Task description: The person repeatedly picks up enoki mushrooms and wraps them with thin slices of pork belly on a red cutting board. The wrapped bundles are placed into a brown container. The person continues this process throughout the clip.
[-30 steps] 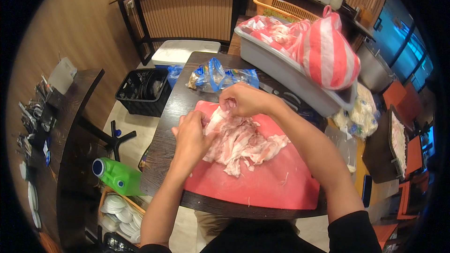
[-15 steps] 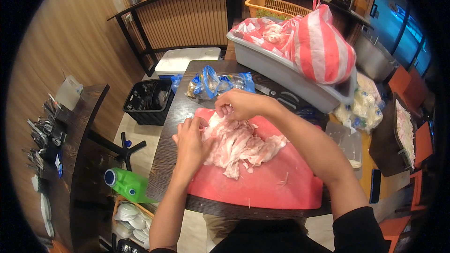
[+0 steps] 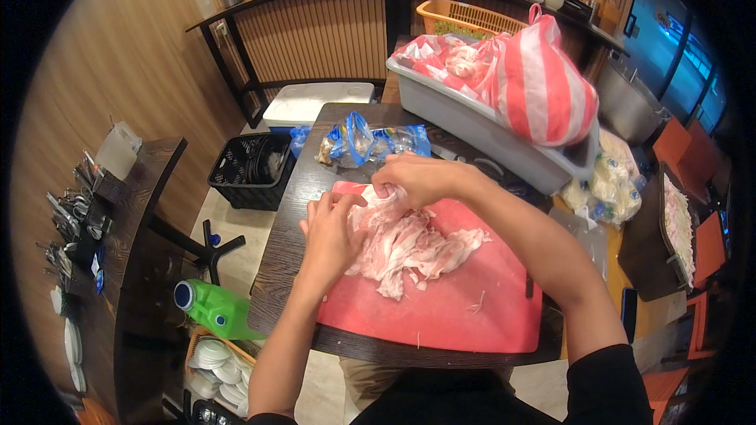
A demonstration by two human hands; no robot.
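A dark wooden table (image 3: 291, 256) carries a red cutting board (image 3: 465, 307) along its near edge. Behind the board stands a grey tub (image 3: 480, 130) holding a red-and-white striped bag (image 3: 543, 83). A pile of raw sliced meat (image 3: 417, 248) lies on the board's upper left part. The left hand (image 3: 331, 232) rests flat on the pile's left side, fingers loosely spread, gripping nothing visible. The right hand (image 3: 417, 177) is at the pile's top edge, fingers pinched on a slice. A blue-printed clear bag (image 3: 370, 142) lies just beyond the board.
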